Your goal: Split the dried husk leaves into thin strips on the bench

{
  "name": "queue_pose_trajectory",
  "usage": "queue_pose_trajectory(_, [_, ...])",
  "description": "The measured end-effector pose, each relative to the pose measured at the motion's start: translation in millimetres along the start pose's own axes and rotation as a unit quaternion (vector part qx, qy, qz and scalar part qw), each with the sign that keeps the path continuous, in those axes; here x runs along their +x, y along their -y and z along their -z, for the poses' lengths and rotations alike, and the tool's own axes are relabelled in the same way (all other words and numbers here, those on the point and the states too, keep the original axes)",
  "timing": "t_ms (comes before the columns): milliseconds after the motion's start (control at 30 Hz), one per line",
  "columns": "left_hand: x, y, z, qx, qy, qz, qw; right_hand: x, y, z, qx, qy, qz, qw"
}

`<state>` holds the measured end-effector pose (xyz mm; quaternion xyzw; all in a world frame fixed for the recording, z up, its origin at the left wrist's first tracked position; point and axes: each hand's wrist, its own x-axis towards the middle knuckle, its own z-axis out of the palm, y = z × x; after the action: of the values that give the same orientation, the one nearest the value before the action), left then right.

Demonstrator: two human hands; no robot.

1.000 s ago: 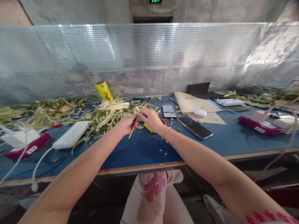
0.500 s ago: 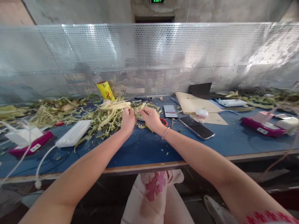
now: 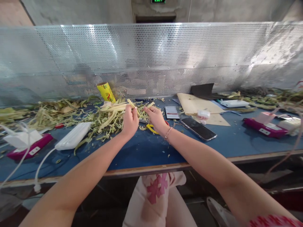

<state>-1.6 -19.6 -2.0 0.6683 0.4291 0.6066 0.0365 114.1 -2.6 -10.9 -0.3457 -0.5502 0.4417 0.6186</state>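
My left hand [image 3: 130, 122] is closed, and a pale yellow-green plant stem [image 3: 130, 102] sticks up out of its fingers. Opposite it, my right hand [image 3: 156, 119] pinches another pale stem piece [image 3: 151, 105] between thumb and fingers. A gap separates the two hands. Beneath and to the left of them spreads a pile of dried green-yellow stems and leaves [image 3: 108, 121]. Under my right hand lies a tool with yellow and red handles [image 3: 151, 129]; its metal part is mostly hidden, so I cannot tell its kind.
On the blue table [image 3: 146, 154] are a white power bank [image 3: 74, 136], a dark-screened phone [image 3: 199, 128], a small screen device [image 3: 172, 112] and brown paper [image 3: 197, 104]. A yellow tube [image 3: 106, 92] leans near the perforated metal screen [image 3: 156, 47]. Magenta power sockets [image 3: 265, 127] sit at both sides.
My hands have drawn slightly apart. A stem piece now shows upright above each hand, and more of the yellow handle is visible below my right hand.
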Motion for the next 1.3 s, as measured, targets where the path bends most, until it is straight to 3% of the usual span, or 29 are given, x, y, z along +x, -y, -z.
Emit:
queue_pose_trajectory(67, [0.6, 1.9, 0.0, 0.003, 0.004, 0.012, 1.0, 0.0, 1.5, 1.6, -0.016, 0.008, -0.001, 1.0])
queue_pose_trajectory(167, [2.1, 7.5, -0.2, -0.001, 0.022, 0.085, 0.996, -0.1, 3.3, 7.3, -0.125, 0.025, 0.059, 0.99])
queue_pose_trajectory(300, [2.7, 14.1, -1.1, 0.002, 0.073, 0.17, 0.983, -0.9, 1.2, 12.8, -0.306, 0.063, 0.149, 0.938])
queue_pose_trajectory(400, [0.9, 13.2, -2.2, 0.033, 0.096, 0.17, 0.98, -2.9, -1.3, 10.2, -0.35, 0.061, 0.156, 0.922])
queue_pose_trajectory(567, [-2.3, 8.5, -5.3, 0.046, 0.089, 0.15, 0.984, -7.1, 1.6, 3.0, -0.335, 0.061, 0.164, 0.926])
queue_pose_trajectory(800, [-0.7, 8.1, -10.0, -0.082, 0.039, 0.202, 0.975, -12.3, 13.6, -2.0, -0.243, 0.041, 0.163, 0.955])
queue_pose_trajectory(967, [2.1, 9.8, -11.0, -0.105, 0.001, 0.222, 0.969, -14.3, 12.5, -6.2, -0.182, 0.045, 0.134, 0.973])
queue_pose_trajectory(1133, [4.9, 15.1, -11.5, -0.104, 0.004, 0.254, 0.962, -15.4, 10.0, -8.1, -0.148, 0.056, 0.115, 0.981])
queue_pose_trajectory(1200, [5.4, 13.2, -8.7, -0.077, 0.007, 0.229, 0.97, -15.1, 11.0, -7.1, -0.132, 0.048, 0.101, 0.985])
queue_pose_trajectory(1300, [4.7, 5.5, -1.9, -0.022, 0.003, 0.123, 0.992, -12.4, 11.2, -4.1, -0.102, 0.025, 0.087, 0.991])
